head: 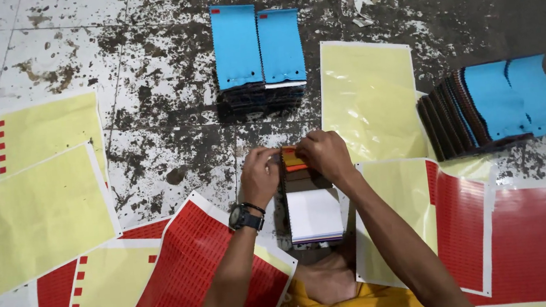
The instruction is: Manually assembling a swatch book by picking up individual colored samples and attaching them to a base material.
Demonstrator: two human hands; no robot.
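My left hand (pixel 259 173), with a black watch on its wrist, and my right hand (pixel 324 154) meet at the far end of a small stack of fabric swatches (pixel 313 213) lying on the floor in front of me. Both pinch a small orange strip (pixel 291 159) at the top edge of the stack. The stack's top face is white with a dark band under my fingers. What lies beneath my fingertips is hidden.
Two swatch stacks topped in blue (pixel 257 45) stand further away; a fanned pile with blue tops (pixel 492 107) lies at right. Yellow backing sheets (pixel 29 220) and red label sheets (pixel 194 274) are spread over the stained tiled floor (pixel 149 118).
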